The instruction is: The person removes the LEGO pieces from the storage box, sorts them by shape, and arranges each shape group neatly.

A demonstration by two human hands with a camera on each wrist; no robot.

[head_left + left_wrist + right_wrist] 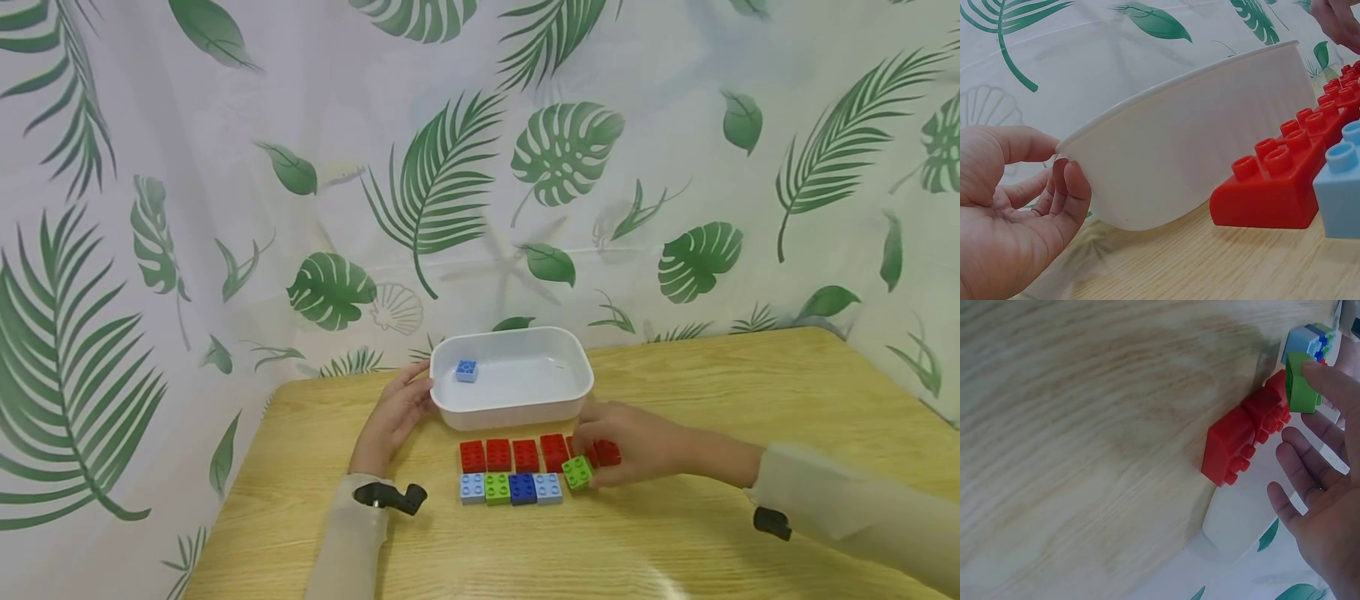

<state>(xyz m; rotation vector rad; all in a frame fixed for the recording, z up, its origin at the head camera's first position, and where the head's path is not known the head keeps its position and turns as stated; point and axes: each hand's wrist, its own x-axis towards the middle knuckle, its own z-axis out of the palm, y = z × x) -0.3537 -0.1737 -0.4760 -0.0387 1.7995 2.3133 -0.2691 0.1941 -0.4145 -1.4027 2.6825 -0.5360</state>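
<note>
A green toy building brick [577,472] is pinched between the thumb and a finger of my right hand [626,442], at the right end of the front row. That row holds a light blue brick [472,488], a green brick [497,489], a dark blue brick [522,489] and another light blue brick [548,488]. Behind it runs a row of several red bricks [472,456], its right end partly hidden by my right hand. My left hand [1029,200] grips the rim of a white plastic tub [1172,137] at its left end.
One light blue brick [467,371] lies inside the tub, near its left side. The tub stands behind the brick rows on a wooden table [675,533]. A leaf-patterned curtain [465,150] hangs right behind the table's far edge.
</note>
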